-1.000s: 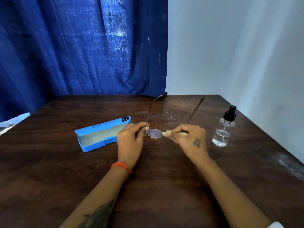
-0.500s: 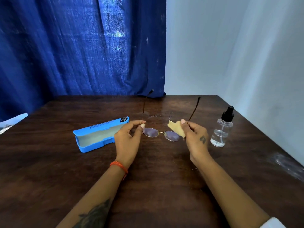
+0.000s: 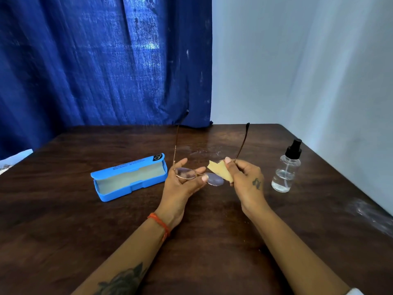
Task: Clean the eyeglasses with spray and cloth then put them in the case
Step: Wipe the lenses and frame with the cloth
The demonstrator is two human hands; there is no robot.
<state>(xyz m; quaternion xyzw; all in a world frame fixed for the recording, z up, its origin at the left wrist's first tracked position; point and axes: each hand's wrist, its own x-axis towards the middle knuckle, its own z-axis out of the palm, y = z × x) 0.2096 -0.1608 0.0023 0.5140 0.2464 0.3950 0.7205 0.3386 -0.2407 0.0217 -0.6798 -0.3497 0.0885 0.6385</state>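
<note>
I see gold-rimmed eyeglasses (image 3: 200,176), temples unfolded; left grip (image 3: 182,184) holds lens rim, right grip (image 3: 246,179) pinches yellow cloth (image 3: 220,170) and temple.

case print (image 3: 127,166): too small to read
right lens (image 3: 215,179): outer edge hidden behind cloth (image 3: 221,171)
white sleeve (image 3: 354,291): cut by bottom edge

case (image 3: 129,177) on table (image 3: 212,241) left of eyeglasses (image 3: 200,176), spray bottle (image 3: 286,173) on their right
</note>
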